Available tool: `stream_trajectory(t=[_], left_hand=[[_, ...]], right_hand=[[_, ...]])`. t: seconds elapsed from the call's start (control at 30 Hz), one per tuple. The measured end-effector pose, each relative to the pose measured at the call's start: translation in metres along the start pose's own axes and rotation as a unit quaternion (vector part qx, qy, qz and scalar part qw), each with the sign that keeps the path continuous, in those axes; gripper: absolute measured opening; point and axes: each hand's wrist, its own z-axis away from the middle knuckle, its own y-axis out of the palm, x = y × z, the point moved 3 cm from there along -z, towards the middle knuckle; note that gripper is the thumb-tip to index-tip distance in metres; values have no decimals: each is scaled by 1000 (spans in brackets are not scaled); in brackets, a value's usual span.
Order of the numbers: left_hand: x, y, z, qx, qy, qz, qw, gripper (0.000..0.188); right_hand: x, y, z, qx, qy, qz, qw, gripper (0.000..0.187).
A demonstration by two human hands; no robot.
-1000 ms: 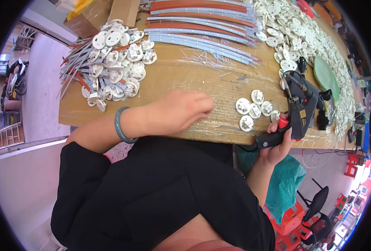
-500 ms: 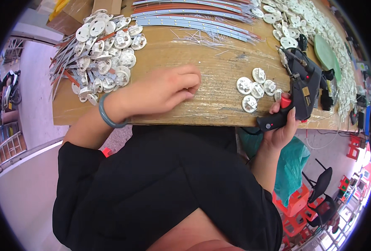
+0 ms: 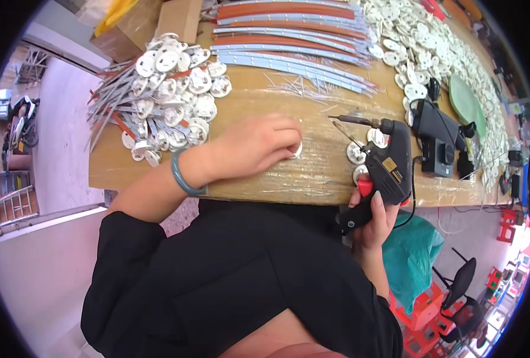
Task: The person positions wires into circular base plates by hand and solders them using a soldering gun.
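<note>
My right hand (image 3: 375,225) is wrapped round the handle of a black soldering gun (image 3: 393,158) with a red trigger. The gun's long iron tip and thin solder feed tube point left above the tabletop. My left hand (image 3: 256,144), a grey-blue bangle on its wrist, rests low over the wood with its fingers curled. The edge of a white round part (image 3: 298,150) shows at those fingertips; most of it is hidden. Several similar white disc holders (image 3: 356,153) lie partly behind the gun.
On the left is a heap of white discs with strips attached (image 3: 172,101). Rows of LED strips (image 3: 289,56) and loose thin wires (image 3: 304,89) lie at the back. A large pile of white discs (image 3: 423,36), a green plate (image 3: 465,98) and a black device (image 3: 437,155) are to the right.
My right hand has carried the soldering gun left, so its tip now hangs over the middle of the table. A white part now shows at my left fingertips. The whole view has shifted.
</note>
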Motion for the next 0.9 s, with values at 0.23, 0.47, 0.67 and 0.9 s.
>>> stream_trajectory(t=[0.23, 0.47, 0.67, 0.9], left_hand=[[-7, -2, 8, -86, -66, -6, 994, 7], [5, -17, 7, -88, -123, 71, 986, 11], [6, -21, 7, -99, -112, 66, 986, 12], [4, -29, 2, -96, -125, 98, 983, 6]], right_hand=[[-7, 16, -2, 4, 14, 2, 1000, 38], [-6, 14, -3, -5, 16, 12, 1000, 35], [-6, 3, 7, 5, 27, 59, 998, 39], [-5, 1, 13, -9, 50, 51, 997, 35]])
